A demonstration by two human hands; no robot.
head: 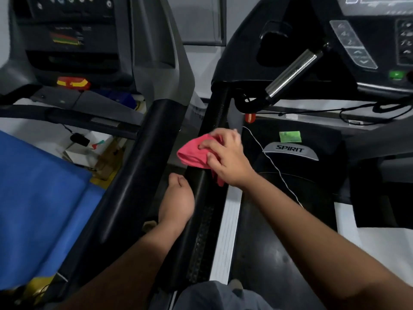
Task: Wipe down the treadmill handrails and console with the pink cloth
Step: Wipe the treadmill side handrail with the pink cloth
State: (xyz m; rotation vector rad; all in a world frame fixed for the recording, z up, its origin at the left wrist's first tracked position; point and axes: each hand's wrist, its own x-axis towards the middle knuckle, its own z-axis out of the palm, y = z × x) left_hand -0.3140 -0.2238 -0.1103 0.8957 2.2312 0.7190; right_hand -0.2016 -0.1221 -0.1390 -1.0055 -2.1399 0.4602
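The pink cloth [192,153] lies bunched on top of the black left handrail [201,211] of the Spirit treadmill. My right hand [225,157] presses down on the cloth, its fingers curled into the fabric. Just below, my left hand [176,198] rests against the outer left side of the same rail, fingers curled in and holding nothing that I can see. The console [366,41], with its keypad and screen, sits at the upper right. A chrome pulse grip bar [292,74] slants down from it.
A second treadmill's black handrail [138,166] runs parallel on the left, with its console [69,36] at the upper left. A blue mat [38,198] covers the left side. A red safety clip [250,117] and thin white cord [274,166] hang over the deck.
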